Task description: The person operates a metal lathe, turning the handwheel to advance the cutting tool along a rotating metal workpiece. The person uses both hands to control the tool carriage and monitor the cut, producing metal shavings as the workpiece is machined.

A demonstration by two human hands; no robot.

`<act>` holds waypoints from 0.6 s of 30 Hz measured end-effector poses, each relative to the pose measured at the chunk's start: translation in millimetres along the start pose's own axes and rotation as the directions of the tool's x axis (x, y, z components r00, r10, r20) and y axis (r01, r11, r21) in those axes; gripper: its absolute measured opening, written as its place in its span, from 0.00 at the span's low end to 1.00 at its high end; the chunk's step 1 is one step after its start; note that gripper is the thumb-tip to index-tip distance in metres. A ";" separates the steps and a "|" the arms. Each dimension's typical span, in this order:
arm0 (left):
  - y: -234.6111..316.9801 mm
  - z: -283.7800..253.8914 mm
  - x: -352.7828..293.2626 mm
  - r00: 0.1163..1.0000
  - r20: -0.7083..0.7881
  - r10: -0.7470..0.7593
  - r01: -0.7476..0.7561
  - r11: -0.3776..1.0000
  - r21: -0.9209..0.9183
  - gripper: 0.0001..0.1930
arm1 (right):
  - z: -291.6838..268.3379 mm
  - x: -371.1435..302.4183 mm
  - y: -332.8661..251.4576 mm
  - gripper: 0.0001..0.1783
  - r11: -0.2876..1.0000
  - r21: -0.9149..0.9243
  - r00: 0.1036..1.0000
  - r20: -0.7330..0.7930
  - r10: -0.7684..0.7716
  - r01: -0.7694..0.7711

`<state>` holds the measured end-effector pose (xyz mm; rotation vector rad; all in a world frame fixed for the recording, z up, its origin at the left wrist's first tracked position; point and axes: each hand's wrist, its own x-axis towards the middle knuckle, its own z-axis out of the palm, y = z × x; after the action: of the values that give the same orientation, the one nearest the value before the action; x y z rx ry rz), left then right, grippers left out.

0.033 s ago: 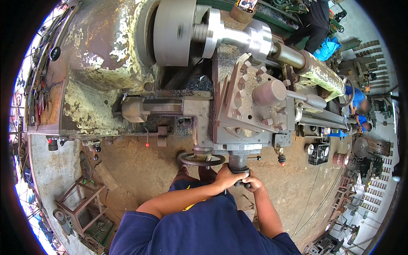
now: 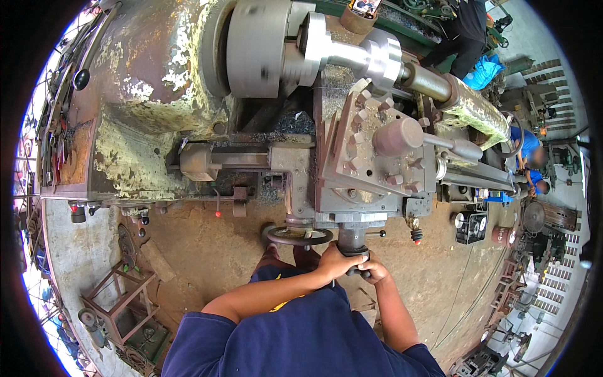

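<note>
Both my hands grip the dark cross-slide handle (image 2: pixel 357 252) on the front of a large metal lathe. My left hand (image 2: pixel 335 261) wraps its left side, and my right hand (image 2: pixel 375 269) closes round its right side; the palms hide most of it. Just left of them is the carriage handwheel (image 2: pixel 298 240), which neither hand touches. Beyond the handle sits the square tool post (image 2: pixel 370 151) with several bolts and a lever (image 2: pixel 461 149). A shiny, stepped round metal workpiece (image 2: pixel 348 58) runs from the chuck (image 2: pixel 254 53) to the tailstock (image 2: pixel 449 94).
The worn headstock (image 2: pixel 151 75) fills the upper left. Dark metal chips (image 2: pixel 295 122) lie below the chuck. A rusty metal frame (image 2: pixel 119 301) stands on the floor at lower left. At right are a black boxy unit (image 2: pixel 471 227) and people in blue (image 2: pixel 534 157).
The chuck and its jaws have turned to a different angle. My hands, the handle and the tool post look the same.
</note>
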<state>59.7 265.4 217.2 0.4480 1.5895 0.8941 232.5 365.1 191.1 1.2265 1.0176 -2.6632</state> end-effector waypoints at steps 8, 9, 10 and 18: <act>-7.9 5.0 3.6 0.999 -0.027 0.017 -0.019 0.999 -0.051 0.41 | 2.8 -0.5 -2.2 0.39 1.000 0.012 1.000 0.006 0.008 -0.008; -10.3 5.5 4.3 1.000 -0.020 0.019 -0.020 0.998 -0.053 0.40 | 4.0 -0.4 -2.3 0.39 1.000 0.015 1.000 0.018 -0.021 0.021; -13.3 4.6 5.8 0.998 0.042 0.046 -0.041 0.994 -0.104 0.39 | 4.8 -0.2 -2.2 0.41 1.000 0.000 1.000 0.006 -0.013 0.013; -69.5 -58.1 -16.6 0.940 0.296 -0.169 0.262 0.914 -0.310 0.29 | 3.4 1.9 2.5 0.44 0.997 -0.011 0.997 -0.001 -0.076 0.076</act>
<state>21.4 192.4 176.3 0.1280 1.1795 0.8795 229.6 361.7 190.0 1.2111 1.0998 -2.7092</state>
